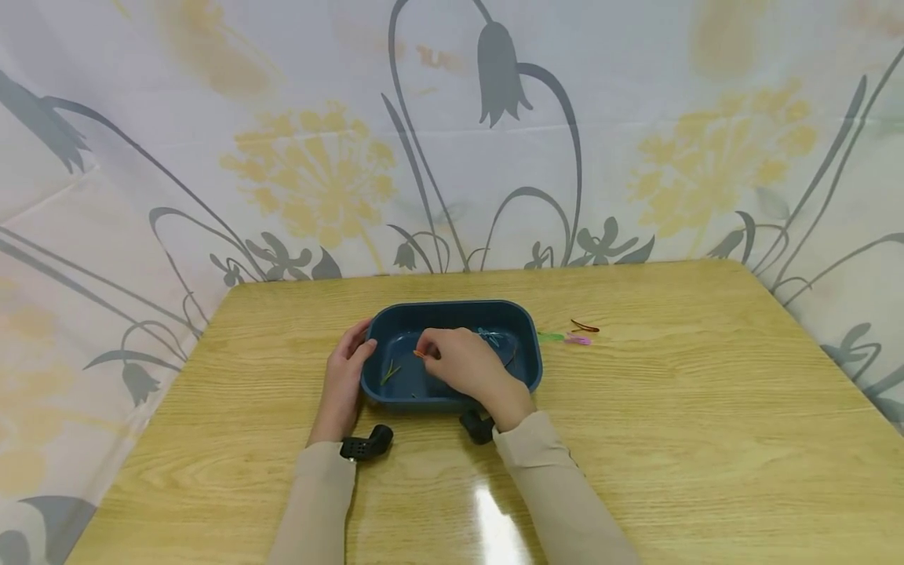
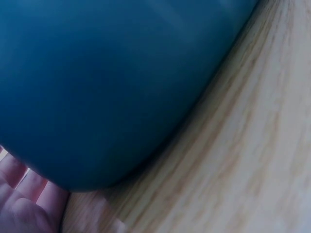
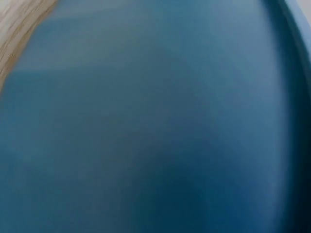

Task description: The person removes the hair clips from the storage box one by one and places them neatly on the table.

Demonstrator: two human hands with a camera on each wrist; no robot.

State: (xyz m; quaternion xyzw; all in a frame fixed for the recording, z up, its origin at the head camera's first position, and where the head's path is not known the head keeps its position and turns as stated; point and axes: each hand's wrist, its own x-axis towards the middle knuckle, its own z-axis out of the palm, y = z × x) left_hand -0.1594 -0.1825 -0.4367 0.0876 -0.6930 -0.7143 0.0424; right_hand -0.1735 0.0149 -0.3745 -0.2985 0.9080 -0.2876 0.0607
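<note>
A dark blue rectangular basin (image 1: 452, 402) with rounded corners stands on the table. My left hand (image 1: 348, 357) holds its left end, thumb at the rim and fingers along the outer wall; in the left wrist view, fingers (image 2: 34, 194) show beside the blue wall. Over the basin's inside, my right hand (image 1: 462, 362) pinches a small orange piece (image 1: 419, 354) between thumb and fingertips. Left of it on the basin floor lies a thin yellow-green forked piece (image 1: 390, 372). Light blue thin pieces (image 1: 487, 337) lie behind the right hand, which hides part of the floor.
Just right of the basin, the wooden table (image 1: 671, 408) bears a green thin piece (image 1: 552, 337), a pink one (image 1: 578, 339) and a brown looped one (image 1: 585, 326). A flower-patterned curtain (image 1: 452, 157) hangs behind the table's far edge.
</note>
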